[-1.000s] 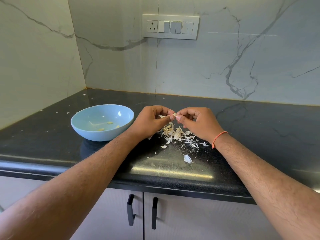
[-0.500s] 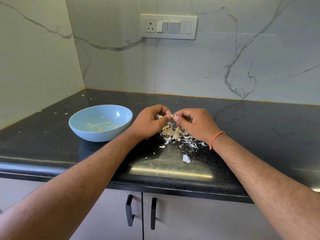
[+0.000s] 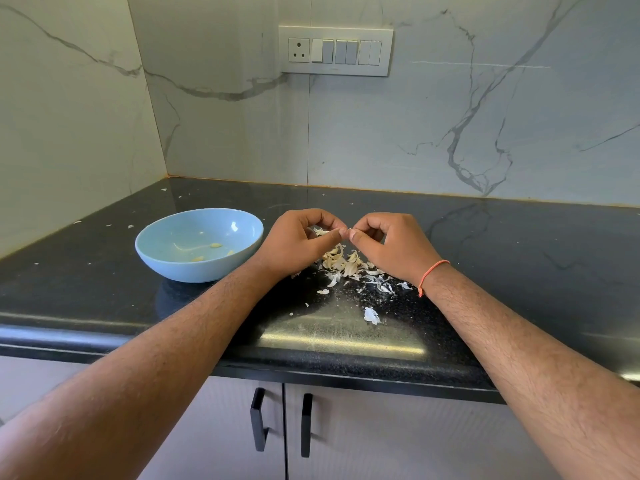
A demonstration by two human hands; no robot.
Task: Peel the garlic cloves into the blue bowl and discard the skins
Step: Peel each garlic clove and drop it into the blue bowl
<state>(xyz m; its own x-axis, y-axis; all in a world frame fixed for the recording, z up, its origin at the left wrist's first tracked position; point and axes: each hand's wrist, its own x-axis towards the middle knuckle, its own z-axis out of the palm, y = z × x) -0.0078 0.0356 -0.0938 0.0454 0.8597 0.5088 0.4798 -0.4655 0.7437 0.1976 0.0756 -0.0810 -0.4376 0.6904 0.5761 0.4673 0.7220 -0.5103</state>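
From the head view, the left hand (image 3: 298, 242) and the right hand (image 3: 391, 242) meet fingertip to fingertip above the black speckled bench (image 3: 519, 271), each with fingers curled and thumb pressed to forefinger, pinching something very small between them; it is too hidden by the fingertips to say whether it is a garlic clove or a scrap of skin. A pale shred of skin shows inside the curl of the left hand. Directly below the hands lies a pile of garlic skins (image 3: 349, 266), papery white and tan, spreading toward the right wrist, with one larger white flake (image 3: 371, 315) lying apart nearer the bench edge and small specks scattered further off. The blue bowl (image 3: 199, 244) stands on the bench just beside the left hand, to its left, and holds a few peeled cloves (image 3: 216, 245), small and yellowish, on its floor. The right wrist wears an orange thread band (image 3: 431, 273). Behind, a white marble-veined wall (image 3: 450, 116) carries a switch plate (image 3: 336, 50) with a socket and several rocker switches; no writing can be read on it. Under the bench are pale cabinet doors with two black handles (image 3: 258, 422).
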